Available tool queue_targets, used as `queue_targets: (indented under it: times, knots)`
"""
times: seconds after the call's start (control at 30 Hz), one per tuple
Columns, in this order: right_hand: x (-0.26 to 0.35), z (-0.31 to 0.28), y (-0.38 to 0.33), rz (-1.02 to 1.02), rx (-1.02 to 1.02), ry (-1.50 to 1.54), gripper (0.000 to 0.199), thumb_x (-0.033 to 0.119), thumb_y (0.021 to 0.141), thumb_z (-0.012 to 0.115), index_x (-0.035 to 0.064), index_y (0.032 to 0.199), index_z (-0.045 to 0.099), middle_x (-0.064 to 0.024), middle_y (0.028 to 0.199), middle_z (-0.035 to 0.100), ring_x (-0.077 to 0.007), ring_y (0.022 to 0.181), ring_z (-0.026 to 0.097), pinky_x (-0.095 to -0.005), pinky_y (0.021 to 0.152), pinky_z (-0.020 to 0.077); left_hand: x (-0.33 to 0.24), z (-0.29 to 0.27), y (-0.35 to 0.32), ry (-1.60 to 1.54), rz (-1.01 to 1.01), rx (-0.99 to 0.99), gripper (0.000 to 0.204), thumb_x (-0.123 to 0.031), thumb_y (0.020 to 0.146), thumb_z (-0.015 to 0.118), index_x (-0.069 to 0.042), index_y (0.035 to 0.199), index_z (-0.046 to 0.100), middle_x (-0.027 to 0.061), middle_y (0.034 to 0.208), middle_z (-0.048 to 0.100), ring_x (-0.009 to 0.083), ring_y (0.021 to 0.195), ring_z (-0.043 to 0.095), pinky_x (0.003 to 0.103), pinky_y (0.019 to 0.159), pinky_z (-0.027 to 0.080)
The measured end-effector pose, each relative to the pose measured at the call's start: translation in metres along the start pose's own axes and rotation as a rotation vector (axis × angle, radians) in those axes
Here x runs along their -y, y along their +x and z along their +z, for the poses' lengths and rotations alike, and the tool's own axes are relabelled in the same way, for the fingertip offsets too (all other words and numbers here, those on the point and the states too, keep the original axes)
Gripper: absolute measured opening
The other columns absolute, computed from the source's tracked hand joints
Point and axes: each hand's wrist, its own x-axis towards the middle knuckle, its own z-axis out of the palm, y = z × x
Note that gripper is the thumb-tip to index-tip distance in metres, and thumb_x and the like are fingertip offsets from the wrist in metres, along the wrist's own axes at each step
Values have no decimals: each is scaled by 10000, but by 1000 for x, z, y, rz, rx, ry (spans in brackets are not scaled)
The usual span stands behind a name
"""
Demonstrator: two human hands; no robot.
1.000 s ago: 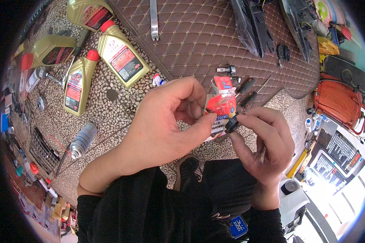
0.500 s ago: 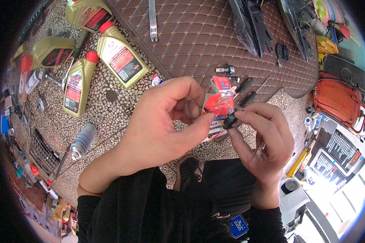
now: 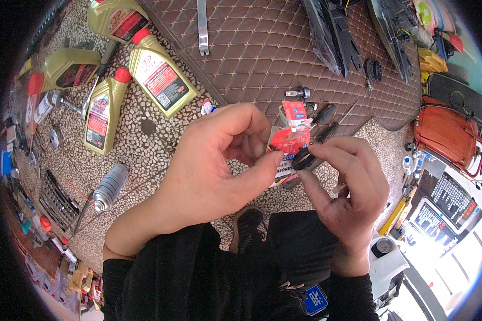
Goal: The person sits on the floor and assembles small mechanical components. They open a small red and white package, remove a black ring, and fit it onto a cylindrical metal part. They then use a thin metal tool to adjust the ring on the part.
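I see my left hand (image 3: 219, 166) pinching a red packet (image 3: 289, 143), my right hand (image 3: 348, 187) gripping a black rubber ring (image 3: 303, 159) just beside it, both between my hands

Head cam, fisheye, looks steeply down (close on hands) over terrazzo floor (image 3: 144, 139) & quilted mat (image 3: 262, 48).

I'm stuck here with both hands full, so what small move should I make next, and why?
Probably draw the black ring clear of the red packet with the right hand: the left hand pinches the packet, and the ring sits at its edge.
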Motion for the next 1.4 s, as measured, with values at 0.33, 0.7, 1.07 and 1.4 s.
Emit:
queue_targets:
  times: [0.33, 0.7, 1.07, 1.4]
  knots:
    - [-1, 1, -4, 20, -54, -65, 403, 11, 656, 867, 81, 1033, 744, -68, 1001, 695, -100, 694, 579, -225, 513, 387, 1, 0, 1, 17, 12, -11, 173, 9, 863, 730, 4, 924, 568, 4, 864, 550, 29, 770, 523, 191, 653, 493]
    - [0, 3, -1, 55, -34, 36, 415, -2, 650, 866, 71, 1038, 739, -83, 1013, 686, -116, 729, 589, -233, 539, 391, -1, 4, 1, -15, -45, -23, 181, 21, 857, 729, -3, 912, 557, 6, 867, 541, 39, 774, 525, 198, 666, 494]
    - [0, 1, -4, 50, -22, 0, 431, -22, 657, 849, 63, 1064, 736, -105, 1013, 680, -165, 768, 617, -255, 578, 434, 6, 1, 4, 4, 47, -17, 180, 28, 869, 727, -11, 912, 556, -3, 869, 546, 27, 765, 529, 197, 650, 482]
    - [10, -3, -4, 148, 42, 1, 453, -9, 653, 846, 61, 1086, 733, -108, 1002, 673, -172, 778, 626, -261, 593, 450, 0, 0, 2, -18, 7, -13, 167, 35, 885, 714, -13, 947, 566, -20, 868, 549, 19, 774, 526, 185, 675, 480]
